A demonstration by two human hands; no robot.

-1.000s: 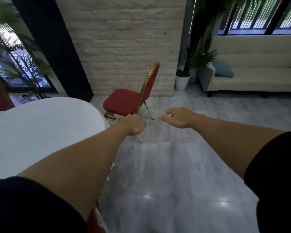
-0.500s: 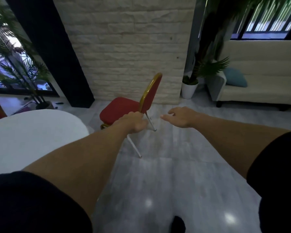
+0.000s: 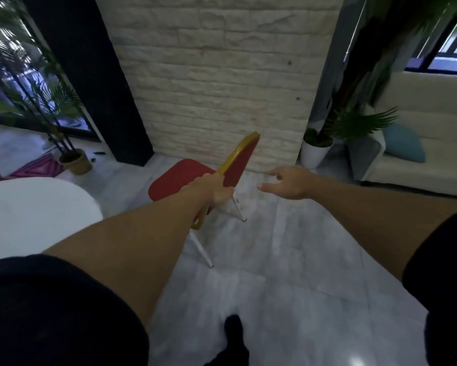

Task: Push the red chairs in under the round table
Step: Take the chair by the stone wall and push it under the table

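Left hand [image 3: 213, 190] fingers grasping red chair [image 3: 181, 178] backrest | right hand [image 3: 290, 182] fingers released

Your chair [image 3: 180, 178]: red seat, red back, gold frame, white legs. Your table [image 3: 37, 207]: white. Floor [image 3: 288, 260]: grey marbled. Cushion [image 3: 404, 142]: teal.
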